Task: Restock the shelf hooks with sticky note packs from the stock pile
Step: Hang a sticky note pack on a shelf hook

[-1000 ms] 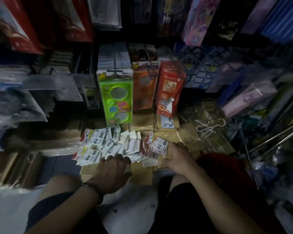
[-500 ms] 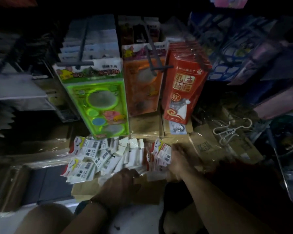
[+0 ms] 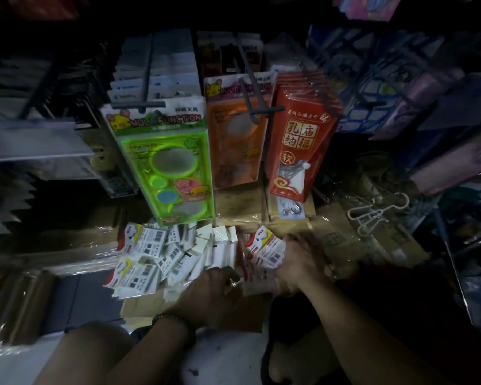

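Note:
A loose pile of small white sticky note packs with red corners and barcodes lies on brown cardboard low in front of me. My left hand rests knuckles-up on the near edge of the pile; its fingertips are among the packs and I cannot tell if they grip any. My right hand, blurred, holds a bunch of the packs at the pile's right end. Above hang metal shelf hooks, one sticking out bare-tipped over the orange packets.
Green stencil packs, orange packs and red envelopes hang right behind the pile. Flat brown boxes and a white wire hanger lie to the right. Wrapped stock sits at lower left.
The view has dropped and closed in on the pile. My right hand has gathered packs at the pile's right end and lifted them slightly; my left hand slid forward onto the pile.

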A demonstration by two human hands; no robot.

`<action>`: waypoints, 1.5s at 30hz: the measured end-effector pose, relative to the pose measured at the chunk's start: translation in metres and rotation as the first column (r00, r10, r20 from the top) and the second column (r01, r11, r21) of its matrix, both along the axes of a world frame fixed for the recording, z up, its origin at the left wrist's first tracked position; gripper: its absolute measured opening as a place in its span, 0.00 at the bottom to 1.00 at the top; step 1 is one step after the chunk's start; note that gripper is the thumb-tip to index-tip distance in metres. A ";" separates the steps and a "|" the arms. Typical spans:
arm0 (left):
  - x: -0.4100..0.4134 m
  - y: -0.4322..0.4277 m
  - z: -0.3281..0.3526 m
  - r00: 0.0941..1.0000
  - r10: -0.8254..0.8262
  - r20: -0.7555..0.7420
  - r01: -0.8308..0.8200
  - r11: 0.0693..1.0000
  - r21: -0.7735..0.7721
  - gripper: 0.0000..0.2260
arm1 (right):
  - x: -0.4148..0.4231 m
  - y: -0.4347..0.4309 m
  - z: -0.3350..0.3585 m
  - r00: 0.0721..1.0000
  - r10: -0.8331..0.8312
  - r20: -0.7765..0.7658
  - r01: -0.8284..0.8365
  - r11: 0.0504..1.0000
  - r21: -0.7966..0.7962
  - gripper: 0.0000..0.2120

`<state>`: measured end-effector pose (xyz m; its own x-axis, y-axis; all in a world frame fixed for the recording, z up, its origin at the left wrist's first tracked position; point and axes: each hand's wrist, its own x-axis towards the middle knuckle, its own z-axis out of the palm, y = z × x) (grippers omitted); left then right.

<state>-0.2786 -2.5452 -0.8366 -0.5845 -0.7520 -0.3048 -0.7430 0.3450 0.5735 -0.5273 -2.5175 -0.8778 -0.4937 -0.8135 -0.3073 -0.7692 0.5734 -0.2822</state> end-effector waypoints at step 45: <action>0.157 0.085 0.443 0.340 0.336 -0.878 -0.504 0.854 0.131 0.20 | 0.193 0.048 0.482 0.522 0.756 0.394 0.158 0.369 -0.916 0.10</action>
<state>-0.1216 -2.4597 -0.3931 -0.0617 -0.9596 0.2743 0.0282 0.2731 0.9616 -0.3346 -2.4690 -0.3955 -0.1288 -0.8395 0.5279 -0.0749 -0.5225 -0.8493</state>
